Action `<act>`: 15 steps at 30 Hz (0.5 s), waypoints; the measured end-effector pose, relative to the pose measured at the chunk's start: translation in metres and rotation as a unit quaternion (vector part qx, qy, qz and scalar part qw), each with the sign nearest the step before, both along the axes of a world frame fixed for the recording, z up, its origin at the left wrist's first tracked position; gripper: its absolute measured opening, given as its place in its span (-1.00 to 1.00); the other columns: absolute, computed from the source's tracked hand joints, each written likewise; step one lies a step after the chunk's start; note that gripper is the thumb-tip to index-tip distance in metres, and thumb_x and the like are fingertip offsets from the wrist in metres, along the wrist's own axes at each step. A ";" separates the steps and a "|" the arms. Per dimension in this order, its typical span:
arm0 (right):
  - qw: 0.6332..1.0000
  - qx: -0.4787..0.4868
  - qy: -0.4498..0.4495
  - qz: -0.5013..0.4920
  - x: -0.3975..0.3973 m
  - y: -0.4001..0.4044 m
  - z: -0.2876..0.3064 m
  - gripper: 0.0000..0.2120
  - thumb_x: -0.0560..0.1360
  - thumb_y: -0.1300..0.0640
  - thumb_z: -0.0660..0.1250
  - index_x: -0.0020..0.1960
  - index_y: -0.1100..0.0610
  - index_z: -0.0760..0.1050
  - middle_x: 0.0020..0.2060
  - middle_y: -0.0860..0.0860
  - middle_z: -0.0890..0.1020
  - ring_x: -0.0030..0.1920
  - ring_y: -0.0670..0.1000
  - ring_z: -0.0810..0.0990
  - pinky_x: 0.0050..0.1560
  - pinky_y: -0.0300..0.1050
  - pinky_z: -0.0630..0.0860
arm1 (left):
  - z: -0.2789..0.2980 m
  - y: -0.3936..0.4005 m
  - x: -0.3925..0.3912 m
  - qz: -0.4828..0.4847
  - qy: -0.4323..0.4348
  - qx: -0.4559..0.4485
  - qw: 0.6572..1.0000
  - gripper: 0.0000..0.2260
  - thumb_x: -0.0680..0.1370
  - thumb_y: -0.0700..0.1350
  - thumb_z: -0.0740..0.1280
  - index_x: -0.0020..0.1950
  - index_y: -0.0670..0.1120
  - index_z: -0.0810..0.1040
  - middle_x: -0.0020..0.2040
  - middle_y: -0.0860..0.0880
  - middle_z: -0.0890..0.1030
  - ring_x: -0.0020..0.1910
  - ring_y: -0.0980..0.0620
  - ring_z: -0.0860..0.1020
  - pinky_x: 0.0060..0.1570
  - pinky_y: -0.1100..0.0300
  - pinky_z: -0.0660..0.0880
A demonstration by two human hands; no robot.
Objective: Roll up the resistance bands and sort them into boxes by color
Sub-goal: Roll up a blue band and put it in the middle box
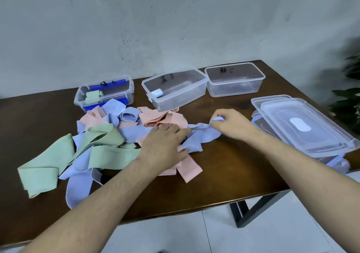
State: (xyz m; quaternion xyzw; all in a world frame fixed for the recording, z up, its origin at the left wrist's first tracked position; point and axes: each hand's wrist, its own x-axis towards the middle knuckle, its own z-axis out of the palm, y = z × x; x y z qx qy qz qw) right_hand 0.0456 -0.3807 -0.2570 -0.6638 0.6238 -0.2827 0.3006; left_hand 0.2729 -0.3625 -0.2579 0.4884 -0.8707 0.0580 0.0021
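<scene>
Head view | blue band (202, 133) mid-table before middle box (175, 91) | right hand (228, 124) pinching rolled end, left hand (165, 141) flat, fingers straight, pressing tail | advice: keep tension, edges aligned.

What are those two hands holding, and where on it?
A blue band. The right hand pinches its rolled-up end; the left hand presses flat on the band's other part, on the pile.
</scene>
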 end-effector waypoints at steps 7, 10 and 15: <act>0.993 -0.010 -0.072 -0.094 -0.035 0.021 0.019 -0.84 0.54 0.18 0.26 -0.21 0.18 0.49 -0.31 -0.02 0.50 -0.24 -0.07 0.46 -0.24 -0.21 0.39 | 0.001 0.013 -0.020 -0.012 0.036 -0.091 0.995 -0.79 0.53 0.10 0.34 0.15 0.15 0.55 0.30 0.05 0.46 0.35 -0.06 0.28 0.31 -0.21 0.18; 0.990 -0.021 -0.095 -0.103 -0.048 0.032 0.024 -0.80 0.54 0.17 0.27 -0.26 0.08 0.49 -0.35 -0.10 0.50 -0.26 -0.12 0.46 -0.26 -0.23 0.36 | 0.002 0.014 -0.023 0.021 0.001 -0.079 0.997 -0.85 0.52 0.09 0.35 0.06 0.16 0.61 0.45 0.06 0.37 0.52 -0.09 0.12 0.37 -0.37 -0.05; 0.977 -0.060 -0.151 -0.141 -0.074 0.043 0.029 -0.77 0.53 0.18 0.28 -0.30 0.03 0.51 -0.29 -0.07 0.53 -0.23 -0.06 0.48 -0.26 -0.20 0.43 | -0.002 0.015 -0.027 0.037 0.030 -0.064 0.997 -0.81 0.54 0.20 0.26 -0.13 0.17 0.59 0.42 0.17 0.41 0.55 0.01 0.10 0.42 -0.36 -0.21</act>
